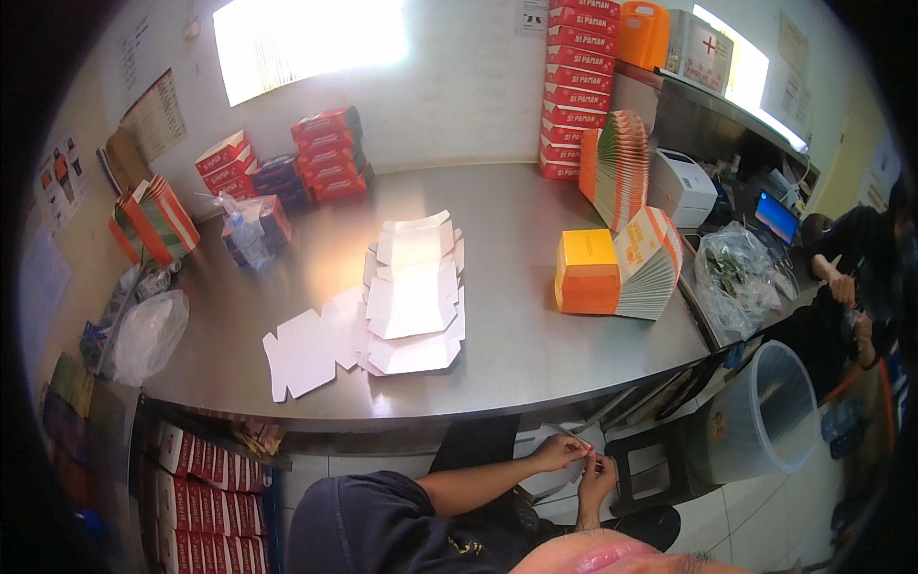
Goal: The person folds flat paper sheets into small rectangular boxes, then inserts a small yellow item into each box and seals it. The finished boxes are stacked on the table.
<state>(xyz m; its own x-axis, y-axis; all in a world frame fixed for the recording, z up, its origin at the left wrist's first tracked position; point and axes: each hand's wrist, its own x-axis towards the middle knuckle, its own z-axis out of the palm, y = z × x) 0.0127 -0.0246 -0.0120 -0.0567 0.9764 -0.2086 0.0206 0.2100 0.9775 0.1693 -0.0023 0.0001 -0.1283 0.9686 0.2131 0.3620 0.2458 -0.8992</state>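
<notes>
A steel table (512, 287) curves across the view, and a broad stretch of its surface lies between the white cardboard blanks (413, 301) at mid-table and the one yellow-orange box (588, 256) toward the right edge; a narrower strip runs along the front edge, which the flat left-hand piece comes near. The overlapping blanks cannot be counted surely. Two fanned stacks of green-and-orange cartons (652, 263) stand on the right, one touching the box, and at least nine red boxes (578, 100) are piled at the back edge. The left hand (559, 452) and right hand (597, 476) meet before the front edge, fingers bent inward; a small red item (589, 448) shows at their tips, perhaps pinched, though whether either grips it cannot be told. The blanks lie beyond them, leftward.
</notes>
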